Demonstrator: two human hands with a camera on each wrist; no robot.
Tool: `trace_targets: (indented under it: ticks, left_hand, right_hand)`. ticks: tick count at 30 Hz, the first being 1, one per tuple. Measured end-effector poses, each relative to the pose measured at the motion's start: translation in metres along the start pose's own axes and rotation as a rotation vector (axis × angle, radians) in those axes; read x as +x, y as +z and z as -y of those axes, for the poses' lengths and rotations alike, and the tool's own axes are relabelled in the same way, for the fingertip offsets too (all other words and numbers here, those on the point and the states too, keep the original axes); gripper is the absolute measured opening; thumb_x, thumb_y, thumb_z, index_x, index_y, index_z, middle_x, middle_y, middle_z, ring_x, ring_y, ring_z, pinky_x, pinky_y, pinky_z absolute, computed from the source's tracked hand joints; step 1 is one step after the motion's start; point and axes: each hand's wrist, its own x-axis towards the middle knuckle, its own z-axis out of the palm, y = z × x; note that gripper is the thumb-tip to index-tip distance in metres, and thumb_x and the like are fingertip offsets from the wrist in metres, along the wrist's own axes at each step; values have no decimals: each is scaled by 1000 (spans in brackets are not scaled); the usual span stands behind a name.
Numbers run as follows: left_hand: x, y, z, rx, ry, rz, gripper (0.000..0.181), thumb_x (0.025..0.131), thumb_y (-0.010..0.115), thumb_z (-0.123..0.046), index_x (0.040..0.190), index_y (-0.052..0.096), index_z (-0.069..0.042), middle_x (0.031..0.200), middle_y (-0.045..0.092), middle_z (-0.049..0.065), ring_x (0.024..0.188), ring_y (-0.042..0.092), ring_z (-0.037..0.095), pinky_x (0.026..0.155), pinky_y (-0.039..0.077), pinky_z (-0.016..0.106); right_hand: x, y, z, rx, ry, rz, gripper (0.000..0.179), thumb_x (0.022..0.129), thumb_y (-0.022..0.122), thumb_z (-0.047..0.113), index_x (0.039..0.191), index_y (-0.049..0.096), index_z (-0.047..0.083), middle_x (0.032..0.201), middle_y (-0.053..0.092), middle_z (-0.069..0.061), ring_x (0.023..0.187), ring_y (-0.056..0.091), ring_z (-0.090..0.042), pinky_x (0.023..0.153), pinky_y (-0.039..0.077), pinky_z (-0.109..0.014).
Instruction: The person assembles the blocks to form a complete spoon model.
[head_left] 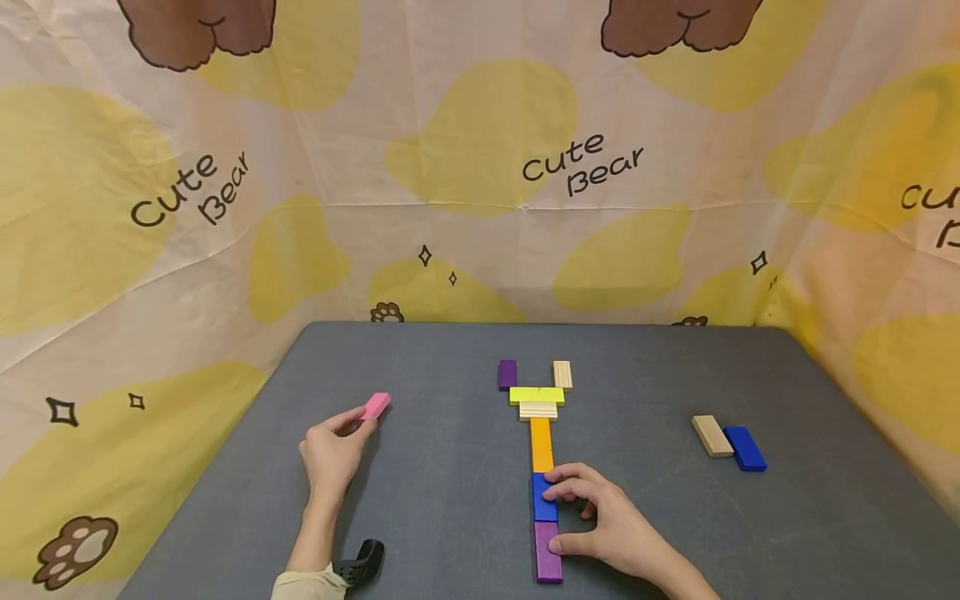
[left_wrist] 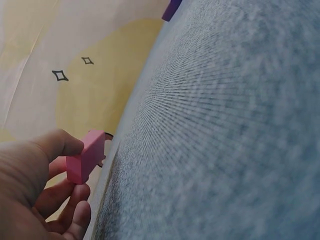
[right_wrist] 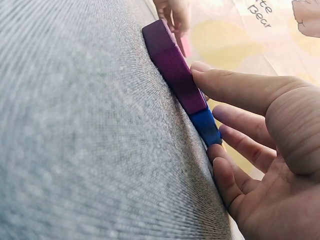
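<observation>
My left hand (head_left: 333, 454) pinches a pink wooden block (head_left: 376, 406) between thumb and fingers, left of the block row. In the left wrist view the same pink block (left_wrist: 89, 156) stands out past the fingertips. My right hand (head_left: 611, 521) lies along the near end of the row, its thumb on the purple block (head_left: 548, 554) and its fingertips at the blue block (head_left: 543, 497). Beyond these, in line, come an orange block (head_left: 541, 444), a natural wood piece (head_left: 538, 410) and a yellow-green block (head_left: 537, 396) set crosswise.
At the far end stand a dark purple block (head_left: 507, 375) and a natural wood block (head_left: 562, 375). Off to the right lie another wood block (head_left: 711, 436) and a blue block (head_left: 746, 448). A printed cloth (head_left: 480, 250) hangs behind the grey table (head_left: 450, 358).
</observation>
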Motion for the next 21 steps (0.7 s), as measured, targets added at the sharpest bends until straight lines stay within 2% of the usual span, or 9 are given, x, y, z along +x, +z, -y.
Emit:
trace_targets:
  ticks: [6,15,21]
  left_hand:
    - [-1,2,-2,-4,8,-1,24,78,84,-18,101,80,-12,84,74,6,90,63,24,71,37,32]
    - [-2,3,-5,-41,77,-2,22,77,85,-17,99,81,-14,81,74,2,69,67,13,51,40,17]
    - [-2,5,-6,-65,128,10,22,77,85,-18,99,81,-15,83,74,2,67,67,6,52,44,14]
  right_hand:
    - [1,0,0,-3,17,8,41,75,87,37,110,70,26,129,51,6,104,49,-23,79,46,-31]
    - [0,0,0,-6,13,9,40,75,87,37,110,70,27,129,51,6,104,49,-23,78,45,-31]
    - [0,0,1,-19,4,7,40,75,86,38,110,70,27,129,51,6,103,49,-21,78,45,-31]
